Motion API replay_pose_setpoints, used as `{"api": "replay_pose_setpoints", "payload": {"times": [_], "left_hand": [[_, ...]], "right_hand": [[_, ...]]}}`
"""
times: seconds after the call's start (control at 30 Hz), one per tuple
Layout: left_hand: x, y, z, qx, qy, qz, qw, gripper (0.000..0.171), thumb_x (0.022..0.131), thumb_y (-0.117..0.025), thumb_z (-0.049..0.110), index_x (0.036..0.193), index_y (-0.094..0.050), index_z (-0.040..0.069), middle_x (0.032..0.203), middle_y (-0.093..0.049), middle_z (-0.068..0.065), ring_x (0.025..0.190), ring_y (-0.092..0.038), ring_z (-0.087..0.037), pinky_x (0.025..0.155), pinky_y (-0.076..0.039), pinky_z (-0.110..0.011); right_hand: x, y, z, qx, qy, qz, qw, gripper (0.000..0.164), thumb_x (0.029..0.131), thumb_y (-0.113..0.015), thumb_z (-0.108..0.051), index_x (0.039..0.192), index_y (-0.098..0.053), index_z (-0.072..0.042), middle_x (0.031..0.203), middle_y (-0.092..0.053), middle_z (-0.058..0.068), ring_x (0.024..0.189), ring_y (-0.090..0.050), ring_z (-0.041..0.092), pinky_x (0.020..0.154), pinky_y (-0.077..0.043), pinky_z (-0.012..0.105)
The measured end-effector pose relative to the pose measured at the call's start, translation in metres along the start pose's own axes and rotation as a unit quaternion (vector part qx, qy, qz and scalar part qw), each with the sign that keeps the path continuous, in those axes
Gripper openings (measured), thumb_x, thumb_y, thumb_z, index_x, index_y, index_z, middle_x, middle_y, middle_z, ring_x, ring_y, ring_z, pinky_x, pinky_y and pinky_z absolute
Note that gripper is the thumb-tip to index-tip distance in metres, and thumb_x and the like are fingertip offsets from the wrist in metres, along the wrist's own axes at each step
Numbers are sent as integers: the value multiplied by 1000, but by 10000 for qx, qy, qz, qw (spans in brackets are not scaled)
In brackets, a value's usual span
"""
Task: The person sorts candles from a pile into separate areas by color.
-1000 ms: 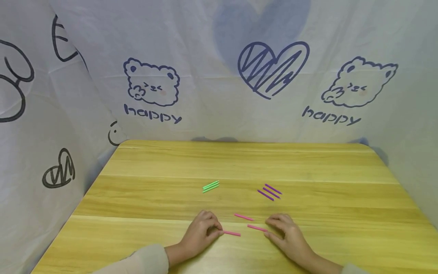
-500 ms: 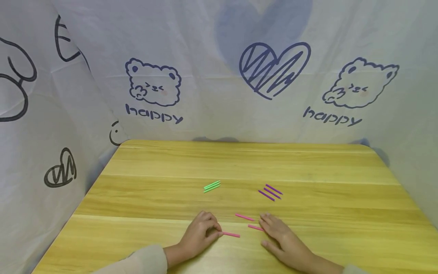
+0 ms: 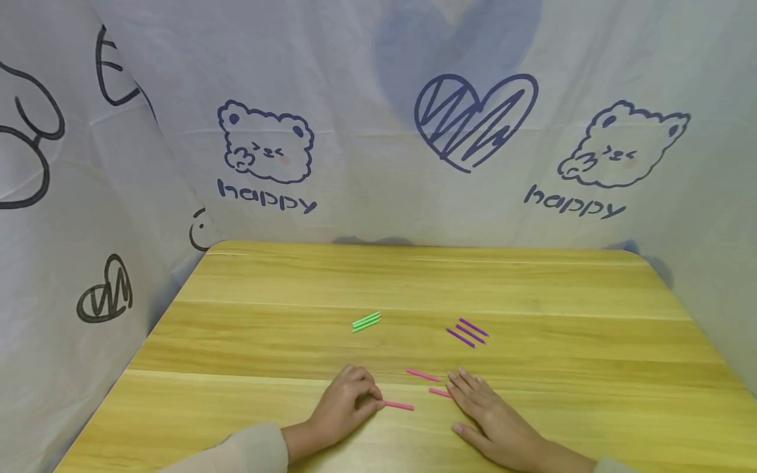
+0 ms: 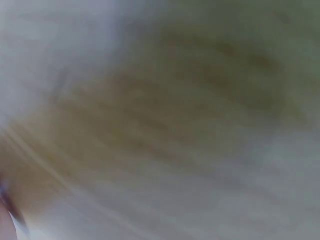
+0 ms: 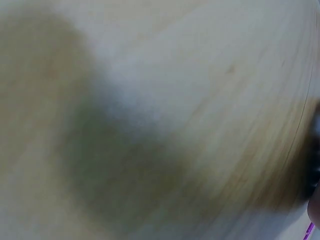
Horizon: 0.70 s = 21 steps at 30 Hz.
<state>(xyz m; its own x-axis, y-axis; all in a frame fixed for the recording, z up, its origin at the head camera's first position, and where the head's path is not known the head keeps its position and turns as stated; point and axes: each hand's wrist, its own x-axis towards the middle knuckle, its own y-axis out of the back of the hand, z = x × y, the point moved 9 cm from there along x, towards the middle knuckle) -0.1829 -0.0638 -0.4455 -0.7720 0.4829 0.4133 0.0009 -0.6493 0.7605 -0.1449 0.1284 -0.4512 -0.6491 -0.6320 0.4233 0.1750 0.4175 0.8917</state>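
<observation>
Near the table's front, my left hand (image 3: 345, 408) pinches the left end of a thin pink stick (image 3: 400, 405) between thumb and fingers; the stick lies on or just over the wood. My right hand (image 3: 495, 420) lies palm down with its fingers stretched out and the thumb apart. Its fingers cover the right end of a second pink stick (image 3: 439, 393); whether they press on it is hidden. Just left of those fingertips lies a third pink stick (image 3: 422, 375). The left wrist view is a blur of wood, and a purple stick (image 5: 309, 231) shows at the right wrist view's lower corner.
Farther back on the wooden table (image 3: 266, 341) lie three green sticks (image 3: 366, 322), side by side. To their right are three purple sticks (image 3: 466, 333), slightly spread. A white cloth (image 3: 367, 184) with drawn hearts and bears hangs behind the table and along its sides.
My right hand has let go of the second pink stick's end, shifted slightly left and flattened, now covering that end. My left hand keeps its pinch and has hardly moved.
</observation>
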Motion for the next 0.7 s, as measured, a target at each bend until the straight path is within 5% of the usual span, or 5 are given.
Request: {"api": "replay_pose_setpoints", "payload": {"times": [0.3,0.4,0.7], "left_hand": [[-2,2,1,4,-98,75,9999,8,75,-75,17,75,-68,15,83,-61,7,82,-49,-6,71,-46,-18],[-2,2,2,-4,-117,89,9999,8,76,-75,19,76,-68,15,84,-61,6,82,-48,-5,70,-45,-17],[-4,1,-1,14,19,9,10000,12,79,-72,25,83,-68,14,90,-62,6,83,-47,-5,70,-44,-18]], "right_hand": [[0,1,0,-36,32,-3,10000,56,88,-61,-28,131,-47,4,139,-45,19,142,-19,18,116,-1,17],[1,3,2,179,-198,-16,9996,54,88,-61,-27,132,-48,2,139,-46,17,138,-29,24,115,-3,14],[6,16,17,835,-1004,673,9891,42,76,-72,-8,117,-63,-1,120,-63,10,109,-58,25,97,-44,19]]}}
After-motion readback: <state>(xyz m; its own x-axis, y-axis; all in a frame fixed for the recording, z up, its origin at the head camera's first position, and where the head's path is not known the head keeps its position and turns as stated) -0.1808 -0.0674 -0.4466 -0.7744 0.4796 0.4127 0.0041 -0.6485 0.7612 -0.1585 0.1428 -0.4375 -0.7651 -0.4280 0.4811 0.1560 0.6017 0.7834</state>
